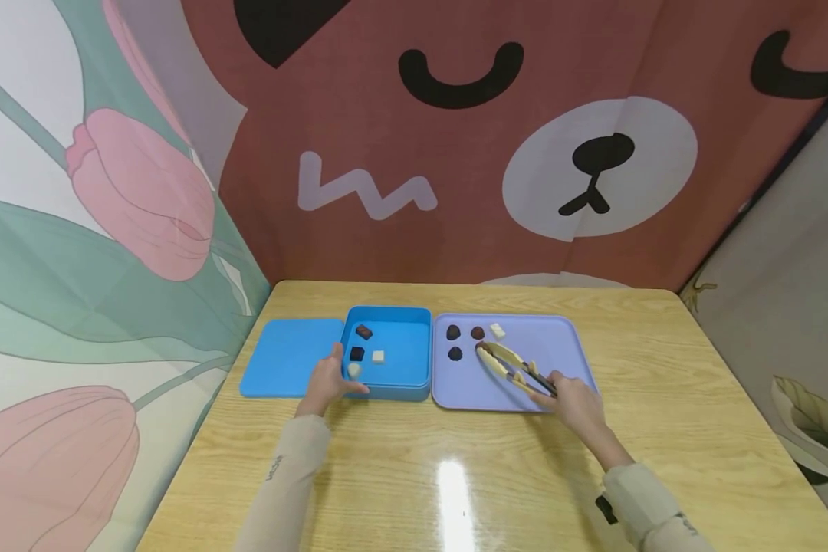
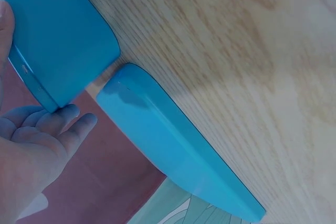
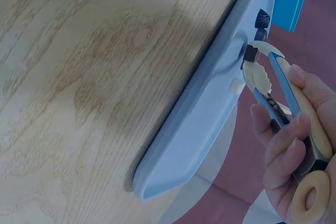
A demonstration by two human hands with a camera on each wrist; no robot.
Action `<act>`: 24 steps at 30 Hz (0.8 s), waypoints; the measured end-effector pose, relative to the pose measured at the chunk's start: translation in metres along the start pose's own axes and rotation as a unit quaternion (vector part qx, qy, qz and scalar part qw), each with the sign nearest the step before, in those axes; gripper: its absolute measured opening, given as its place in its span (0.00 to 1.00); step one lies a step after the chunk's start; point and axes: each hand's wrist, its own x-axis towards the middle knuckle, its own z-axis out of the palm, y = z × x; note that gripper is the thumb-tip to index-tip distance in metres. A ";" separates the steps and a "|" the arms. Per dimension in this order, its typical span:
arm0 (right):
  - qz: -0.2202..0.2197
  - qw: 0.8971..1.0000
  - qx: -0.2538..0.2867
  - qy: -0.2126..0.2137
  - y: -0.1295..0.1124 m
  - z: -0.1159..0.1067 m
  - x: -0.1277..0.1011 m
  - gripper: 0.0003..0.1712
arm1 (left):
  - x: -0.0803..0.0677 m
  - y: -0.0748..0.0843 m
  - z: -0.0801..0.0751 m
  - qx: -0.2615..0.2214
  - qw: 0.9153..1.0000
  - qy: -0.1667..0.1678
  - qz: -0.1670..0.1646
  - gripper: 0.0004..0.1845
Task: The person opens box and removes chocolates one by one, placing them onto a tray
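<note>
My left hand [image 1: 326, 383] holds the near left corner of the blue box [image 1: 407, 372], its thumb along the front wall and its fingers at the left wall. Inside that box lie dark chocolates, one of them a square [image 1: 356, 353], and pale ones, including a white square [image 1: 378, 356]. With my right hand [image 1: 578, 400] I grip a pair of tongs [image 1: 512, 377] with cream-coloured tips, reaching over the lilac tray [image 1: 524, 399]. A brown chocolate [image 3: 250, 53] sits between the tong tips. Beside it on the tray are several dark chocolates [image 1: 455, 353] and a white one [image 1: 497, 330].
The blue lid [image 1: 283, 356] lies flat on the wooden table [image 1: 379, 468], left of the box. Box and tray stand side by side, nearly touching. A printed cloth [image 1: 359, 115] hangs behind the table's back edge.
</note>
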 end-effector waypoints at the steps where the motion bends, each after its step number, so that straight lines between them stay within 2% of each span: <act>1: 0.001 1.000 -0.001 -0.002 0.000 0.001 0.000 0.20 | 0.000 0.000 0.000 -0.001 1.000 -0.001 0.000 0.60; 13: 0.002 1.000 -0.001 -0.006 -0.002 0.005 0.001 0.20 | 0.000 -0.002 0.001 0.000 1.000 0.002 0.009 0.60; 24: 0.008 1.000 0.000 -0.008 -0.002 0.005 0.002 0.19 | 0.001 -0.002 0.001 -0.011 1.000 -0.005 -0.001 0.61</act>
